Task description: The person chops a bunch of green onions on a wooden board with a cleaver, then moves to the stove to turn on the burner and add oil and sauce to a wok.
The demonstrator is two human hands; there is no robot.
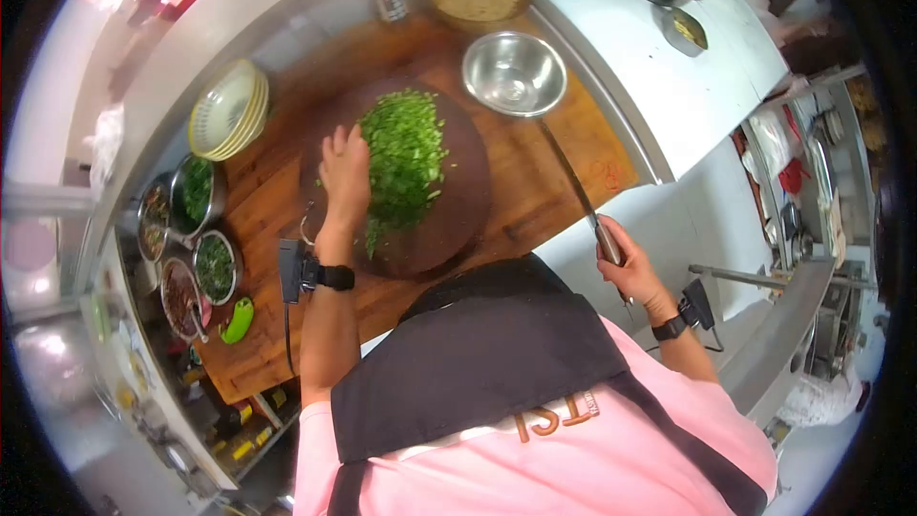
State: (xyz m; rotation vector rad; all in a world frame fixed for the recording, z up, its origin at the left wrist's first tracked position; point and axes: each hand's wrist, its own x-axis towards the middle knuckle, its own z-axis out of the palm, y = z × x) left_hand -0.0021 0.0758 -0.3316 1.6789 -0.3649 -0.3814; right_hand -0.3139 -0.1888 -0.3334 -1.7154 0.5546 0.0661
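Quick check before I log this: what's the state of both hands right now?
Left hand: open, beside the chopped greens, holding nothing visible.
Right hand: closed, holding the knife.

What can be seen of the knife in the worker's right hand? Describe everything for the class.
The knife has a long blade that looks like metal and shows as a narrow, dark strip; its full width cannot be judged. The right hand grips the handle, partly covering it. The blade slants up and leftward in the picture, its far end close to the shiny bowl; whether they touch is unclear.
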